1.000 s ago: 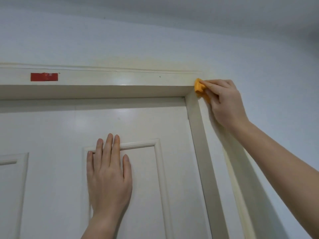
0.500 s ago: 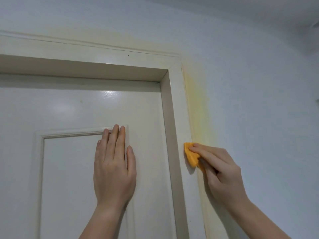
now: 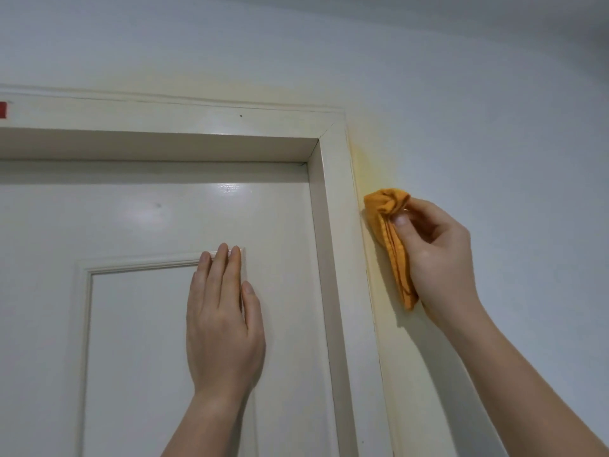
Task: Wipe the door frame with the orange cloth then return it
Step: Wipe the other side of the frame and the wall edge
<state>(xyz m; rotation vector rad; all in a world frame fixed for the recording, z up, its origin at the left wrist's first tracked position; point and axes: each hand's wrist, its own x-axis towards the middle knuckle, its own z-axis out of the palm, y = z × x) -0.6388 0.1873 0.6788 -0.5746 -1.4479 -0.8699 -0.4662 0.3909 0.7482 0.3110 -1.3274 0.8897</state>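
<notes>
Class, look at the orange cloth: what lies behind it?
Behind the orange cloth, bunched in the right hand, is the outer side of the door frame where it meets the wall. The patch directly beneath the cloth is covered.

Single view, head-mounted, wide-angle. It stands close in front of the door (image 3: 158,225) and tilts upward, toward the upper right corner of the door frame (image 3: 333,133). The wall (image 3: 478,110) fills the top and right; a strip of ceiling cuts the upper right corner. Both forearms enter from the bottom edge: left hand (image 3: 224,324) centre-low, right hand (image 3: 435,258) right of centre. Lines bow slightly toward the edges. No second view, so no shared region.
</notes>
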